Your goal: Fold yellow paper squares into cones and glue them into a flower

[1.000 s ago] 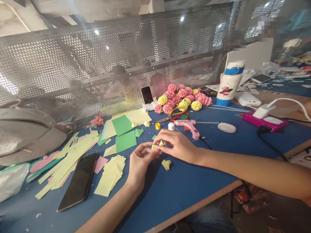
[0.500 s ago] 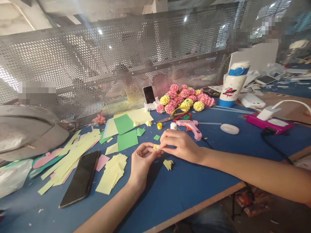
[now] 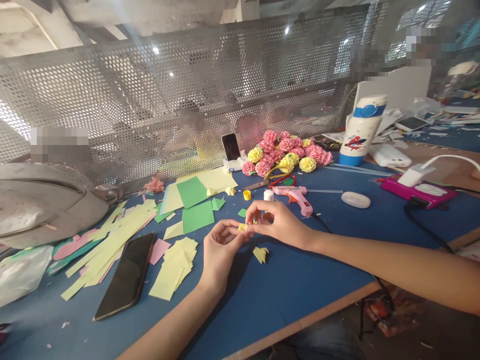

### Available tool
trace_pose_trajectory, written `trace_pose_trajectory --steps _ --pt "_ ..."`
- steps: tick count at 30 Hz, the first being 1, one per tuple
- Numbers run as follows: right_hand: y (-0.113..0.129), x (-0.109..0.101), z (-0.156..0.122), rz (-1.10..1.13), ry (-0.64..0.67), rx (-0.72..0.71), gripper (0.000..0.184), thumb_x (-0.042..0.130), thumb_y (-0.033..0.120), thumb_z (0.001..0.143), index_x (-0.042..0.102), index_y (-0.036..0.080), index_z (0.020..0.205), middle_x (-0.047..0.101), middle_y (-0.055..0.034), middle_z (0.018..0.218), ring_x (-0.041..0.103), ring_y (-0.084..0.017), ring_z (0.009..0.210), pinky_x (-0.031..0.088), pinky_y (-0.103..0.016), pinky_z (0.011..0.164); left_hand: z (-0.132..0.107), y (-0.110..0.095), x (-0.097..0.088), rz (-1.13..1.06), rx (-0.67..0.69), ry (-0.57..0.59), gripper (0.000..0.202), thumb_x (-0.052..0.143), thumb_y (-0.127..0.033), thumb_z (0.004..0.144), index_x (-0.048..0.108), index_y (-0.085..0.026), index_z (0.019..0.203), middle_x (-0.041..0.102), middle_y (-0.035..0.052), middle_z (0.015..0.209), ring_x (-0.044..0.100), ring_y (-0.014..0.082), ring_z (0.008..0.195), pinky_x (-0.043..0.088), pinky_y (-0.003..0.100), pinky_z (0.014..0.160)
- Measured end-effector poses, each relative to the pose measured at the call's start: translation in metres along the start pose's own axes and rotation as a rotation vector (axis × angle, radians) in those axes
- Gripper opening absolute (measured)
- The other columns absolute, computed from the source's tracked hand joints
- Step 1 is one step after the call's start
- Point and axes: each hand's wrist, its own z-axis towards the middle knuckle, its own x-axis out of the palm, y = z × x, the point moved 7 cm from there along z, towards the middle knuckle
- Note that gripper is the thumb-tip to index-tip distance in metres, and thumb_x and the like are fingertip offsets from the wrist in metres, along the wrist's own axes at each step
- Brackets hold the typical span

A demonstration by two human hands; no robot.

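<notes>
Between the fingertips of both hands is a small piece of folded yellow paper (image 3: 242, 227). My left hand (image 3: 224, 244) pinches it from the left, thumb and fingers bent inward. From the right, my right hand (image 3: 276, 223) has its thumb and index finger closed at the paper's edge, the other fingers curled. Just below, a folded yellow paper piece (image 3: 260, 254) lies on the blue table (image 3: 300, 295). A small green paper square (image 3: 242, 213) sits behind the fingers. Left of my left hand is a stack of pale yellow paper pieces (image 3: 174, 267).
A pink glue gun (image 3: 296, 195), scissors (image 3: 262, 183) and pink and yellow paper flowers (image 3: 285, 152) lie behind my hands. A black phone (image 3: 125, 277), paper strips (image 3: 112, 240) and a grey bag (image 3: 48, 205) are left. A bottle (image 3: 362, 132) and purple power strip (image 3: 416, 191) stand right.
My right hand's fingers have lifted and opened up a little, with thumb and index finger still at the yellow paper. My left hand keeps its pinch. The view has shifted slightly.
</notes>
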Motion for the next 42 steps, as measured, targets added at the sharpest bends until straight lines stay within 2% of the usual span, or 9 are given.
trace_pose_trajectory --steps 4,11,22,26,29,32,35,42 --pt "-0.008 0.001 0.000 0.039 0.024 0.083 0.022 0.074 0.037 0.081 0.065 0.017 0.083 0.062 -0.0006 0.082 0.052 -0.013 0.072 0.040 -0.022 0.057 -0.001 -0.002 0.000 0.013 0.013 -0.001 0.031 0.085 -0.031 0.071 0.063 -0.016 0.086 0.071 -0.0006 0.066 0.072 0.0142 0.070 0.056 0.022 0.071" --pt "-0.013 0.005 -0.002 0.074 0.050 0.136 0.025 0.072 0.041 0.083 0.067 0.017 0.080 0.063 -0.0008 0.080 0.052 -0.014 0.073 0.040 -0.024 0.060 -0.002 -0.007 0.001 0.043 0.047 -0.007 0.030 0.085 -0.032 0.069 0.063 -0.016 0.082 0.071 -0.0001 0.067 0.072 0.0147 0.069 0.057 0.023 0.071" --pt "-0.010 0.008 -0.005 0.137 0.045 0.149 0.022 0.067 0.036 0.085 0.060 0.016 0.076 0.059 -0.0004 0.077 0.055 -0.014 0.073 0.041 -0.024 0.061 -0.004 -0.007 0.001 0.070 0.096 0.005 0.026 0.084 -0.028 0.071 0.064 -0.017 0.083 0.071 -0.0001 0.068 0.072 0.0153 0.070 0.057 0.024 0.072" --pt "-0.010 0.008 -0.005 0.101 0.032 0.151 0.019 0.064 0.035 0.088 0.060 0.017 0.081 0.061 -0.0009 0.080 0.057 -0.015 0.078 0.041 -0.024 0.062 -0.003 -0.008 0.001 0.052 0.091 0.006 0.026 0.082 -0.029 0.075 0.064 -0.017 0.088 0.072 0.0007 0.074 0.072 0.0149 0.073 0.057 0.024 0.074" --pt "-0.007 0.002 -0.004 0.038 -0.030 0.096 0.014 0.064 0.032 0.088 0.062 0.018 0.088 0.062 -0.0016 0.088 0.055 -0.014 0.078 0.040 -0.023 0.060 -0.002 -0.009 -0.002 0.042 0.090 -0.013 0.022 0.080 -0.029 0.077 0.065 -0.017 0.088 0.071 0.0006 0.077 0.070 0.0137 0.074 0.056 0.023 0.075" --pt "0.004 -0.005 -0.006 -0.036 -0.096 -0.046 0.010 0.063 0.030 0.091 0.064 0.019 0.092 0.060 -0.0015 0.090 0.051 -0.012 0.070 0.039 -0.024 0.058 -0.001 -0.009 -0.005 0.046 0.089 -0.030 0.020 0.080 -0.028 0.076 0.066 -0.016 0.084 0.071 0.0004 0.076 0.070 0.0141 0.075 0.055 0.023 0.076" --pt "0.012 -0.006 -0.009 -0.123 -0.095 -0.161 0.010 0.063 0.030 0.093 0.068 0.020 0.093 0.059 -0.0016 0.089 0.048 -0.011 0.067 0.038 -0.024 0.058 -0.001 -0.007 -0.005 0.055 0.080 -0.031 0.020 0.082 -0.028 0.074 0.067 -0.016 0.082 0.071 0.0004 0.075 0.069 0.0144 0.073 0.056 0.023 0.073" --pt "0.012 -0.006 -0.011 -0.215 -0.109 -0.177 0.005 0.069 0.024 0.089 0.068 0.020 0.090 0.058 -0.0003 0.086 0.046 -0.011 0.066 0.037 -0.024 0.058 -0.005 -0.007 0.000 0.081 0.068 0.007 0.019 0.082 -0.028 0.075 0.069 -0.016 0.081 0.072 0.0006 0.074 0.070 0.0133 0.072 0.056 0.021 0.072"
